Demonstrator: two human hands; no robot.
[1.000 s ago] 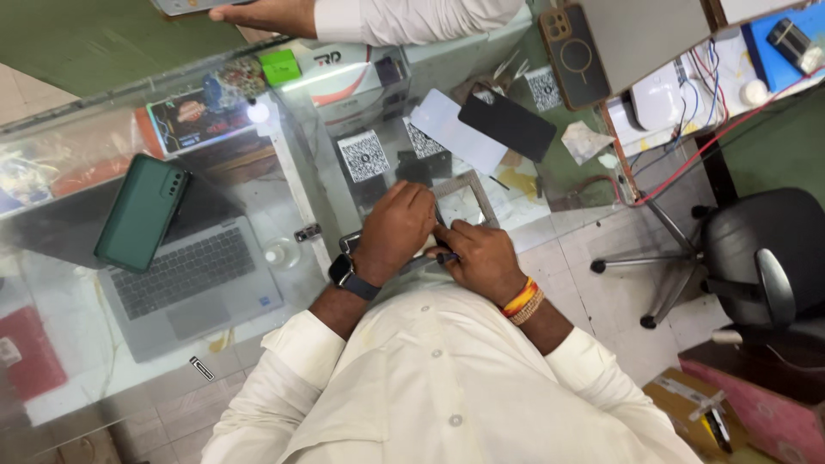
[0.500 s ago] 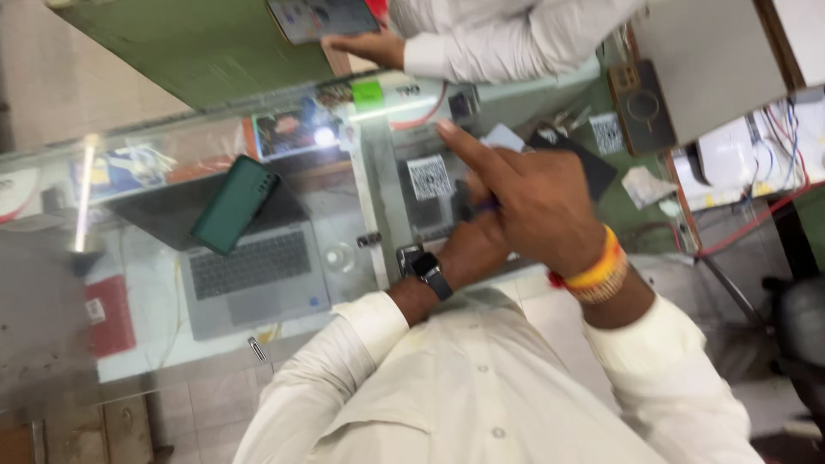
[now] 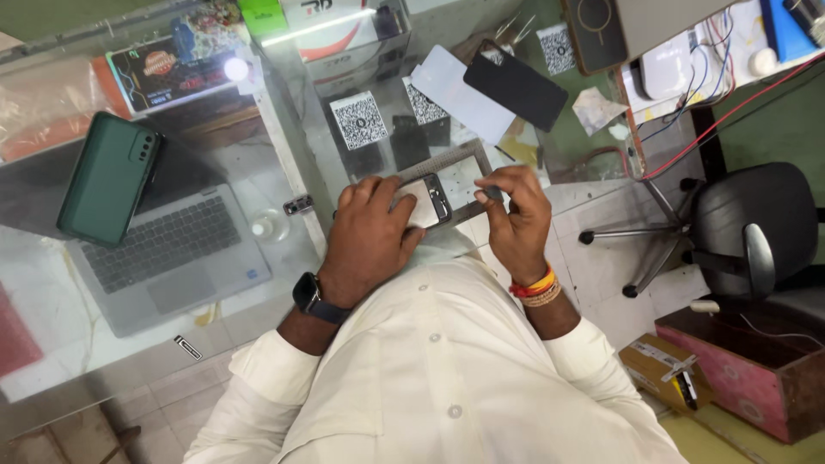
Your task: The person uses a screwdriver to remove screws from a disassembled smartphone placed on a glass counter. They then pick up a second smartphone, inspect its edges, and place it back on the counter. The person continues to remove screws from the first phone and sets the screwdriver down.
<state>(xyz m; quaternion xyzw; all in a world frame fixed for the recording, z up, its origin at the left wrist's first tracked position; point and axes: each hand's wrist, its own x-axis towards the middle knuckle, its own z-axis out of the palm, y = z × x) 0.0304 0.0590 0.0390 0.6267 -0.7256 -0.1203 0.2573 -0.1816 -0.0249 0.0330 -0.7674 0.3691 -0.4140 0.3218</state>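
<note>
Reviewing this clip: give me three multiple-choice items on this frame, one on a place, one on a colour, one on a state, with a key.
1. Where does the green phone lie?
A. on the glass counter, over the laptop seen beneath it
B. on the office chair
C. in the cardboard box on the floor

2. What colour is the person's shirt?
A. dark blue
B. cream white
C. red

3. What is the left hand doing?
A. hanging free of everything
B. resting flat on the laptop keys
C. gripping a small phone

Key: 1 A, the green phone sits at the left on the glass counter above the laptop. 2 B, sleeves and body are cream white. 3 C, its fingers wrap the small phone, while the right hand pinches something small beside it.
</note>
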